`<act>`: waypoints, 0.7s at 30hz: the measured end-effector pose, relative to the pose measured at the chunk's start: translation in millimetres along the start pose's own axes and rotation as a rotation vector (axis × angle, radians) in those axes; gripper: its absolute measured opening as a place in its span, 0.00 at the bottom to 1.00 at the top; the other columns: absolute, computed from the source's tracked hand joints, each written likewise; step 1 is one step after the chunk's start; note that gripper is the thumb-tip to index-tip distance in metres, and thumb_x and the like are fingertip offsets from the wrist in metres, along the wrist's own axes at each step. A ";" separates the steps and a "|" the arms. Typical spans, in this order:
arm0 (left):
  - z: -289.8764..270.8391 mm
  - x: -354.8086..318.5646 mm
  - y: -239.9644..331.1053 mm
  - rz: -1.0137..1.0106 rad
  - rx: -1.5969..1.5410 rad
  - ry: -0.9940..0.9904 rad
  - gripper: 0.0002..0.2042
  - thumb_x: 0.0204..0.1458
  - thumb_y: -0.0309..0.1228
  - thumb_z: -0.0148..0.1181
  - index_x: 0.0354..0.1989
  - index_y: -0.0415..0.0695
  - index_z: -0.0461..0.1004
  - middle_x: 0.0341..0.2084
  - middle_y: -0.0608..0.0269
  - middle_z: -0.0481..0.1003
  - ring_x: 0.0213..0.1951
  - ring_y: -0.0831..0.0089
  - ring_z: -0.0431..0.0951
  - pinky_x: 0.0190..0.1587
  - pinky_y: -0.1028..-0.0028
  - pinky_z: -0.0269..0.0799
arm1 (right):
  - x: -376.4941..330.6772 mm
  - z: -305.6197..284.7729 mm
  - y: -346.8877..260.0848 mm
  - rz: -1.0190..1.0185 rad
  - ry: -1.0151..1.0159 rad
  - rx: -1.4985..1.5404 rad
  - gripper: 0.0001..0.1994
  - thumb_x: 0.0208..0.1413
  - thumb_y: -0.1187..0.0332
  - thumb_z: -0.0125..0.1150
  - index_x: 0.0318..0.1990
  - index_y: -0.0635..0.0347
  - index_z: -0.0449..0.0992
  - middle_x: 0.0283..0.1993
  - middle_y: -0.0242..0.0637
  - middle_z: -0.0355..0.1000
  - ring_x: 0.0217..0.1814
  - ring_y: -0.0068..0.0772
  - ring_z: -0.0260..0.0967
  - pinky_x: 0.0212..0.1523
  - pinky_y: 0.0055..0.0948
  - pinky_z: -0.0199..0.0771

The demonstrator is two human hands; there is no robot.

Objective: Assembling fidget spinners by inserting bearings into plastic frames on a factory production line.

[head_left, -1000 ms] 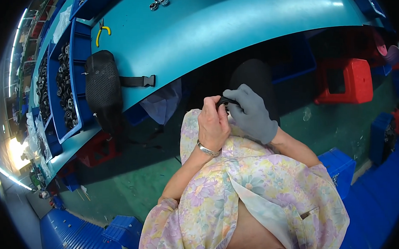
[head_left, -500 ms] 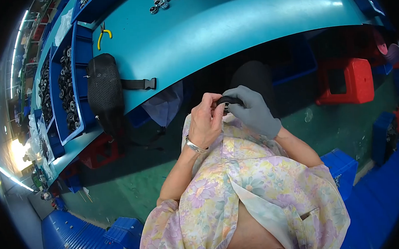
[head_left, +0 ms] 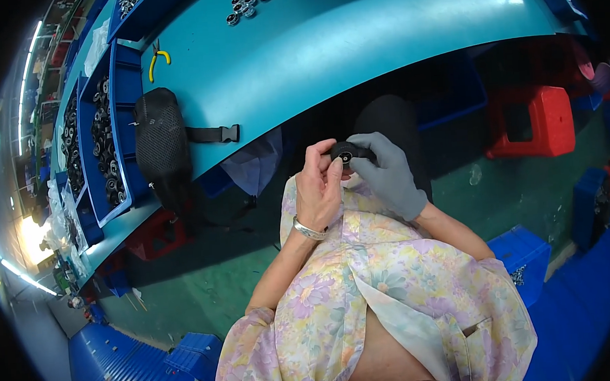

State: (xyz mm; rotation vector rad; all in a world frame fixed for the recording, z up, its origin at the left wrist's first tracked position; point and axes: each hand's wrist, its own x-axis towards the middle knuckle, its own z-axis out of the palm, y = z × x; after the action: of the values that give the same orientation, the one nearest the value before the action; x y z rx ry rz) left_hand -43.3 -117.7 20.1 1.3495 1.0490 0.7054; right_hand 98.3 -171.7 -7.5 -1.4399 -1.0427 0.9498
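Note:
A small round black wheel with a pale centre (head_left: 344,151) is held up in front of my lap, over the dark gap below the table edge. My bare left hand (head_left: 318,193), with a silver bracelet at the wrist, pinches it from the left, thumb on its near face. From the right, my right hand (head_left: 392,179) in a grey glove grips the same wheel with thumb and fingers. Fingers cover part of its rim on both sides.
A black mesh bag (head_left: 161,134) lies at the left edge of the turquoise table (head_left: 352,43), near yellow-handled pliers (head_left: 160,59). Blue bins (head_left: 128,113) hold many black wheels; shiny round parts (head_left: 245,5) sit farther back. A red stool (head_left: 532,120) stands right.
The wheel has been tilted, so its round face and pale centre show more plainly. My fingers have shifted slightly around it; both hands stay in nearly the same place.

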 end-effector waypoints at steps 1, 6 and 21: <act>-2.6 0.7 5.3 0.052 0.172 -0.074 0.09 0.59 0.22 0.50 0.46 0.33 0.64 0.30 0.53 0.79 0.30 0.70 0.82 0.34 0.74 0.78 | 1.1 -2.4 -1.5 -0.005 -0.035 -0.038 0.13 0.53 0.78 0.58 0.47 0.65 0.73 0.40 0.35 0.72 0.41 0.23 0.71 0.39 0.23 0.73; 0.7 -2.1 9.3 0.027 0.198 -0.062 0.09 0.59 0.20 0.49 0.46 0.33 0.64 0.30 0.54 0.79 0.31 0.72 0.82 0.35 0.76 0.78 | 2.4 -4.6 -10.8 -0.032 -0.066 -0.103 0.11 0.53 0.78 0.57 0.45 0.64 0.73 0.39 0.35 0.72 0.37 0.22 0.70 0.37 0.22 0.71; -26.2 7.8 -15.9 -0.423 -0.574 -0.337 0.11 0.60 0.34 0.58 0.44 0.41 0.69 0.37 0.67 0.75 0.37 0.80 0.77 0.42 0.76 0.76 | 16.6 -21.1 -11.1 -0.265 -0.253 -0.123 0.25 0.45 0.74 0.67 0.54 0.59 0.70 0.46 0.41 0.67 0.42 0.34 0.71 0.41 0.30 0.72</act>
State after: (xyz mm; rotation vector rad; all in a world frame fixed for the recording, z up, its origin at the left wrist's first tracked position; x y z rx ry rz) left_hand -66.3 -101.8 5.4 0.6862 0.7440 0.3953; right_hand 122.1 -161.6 5.6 -1.2604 -1.4621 0.9011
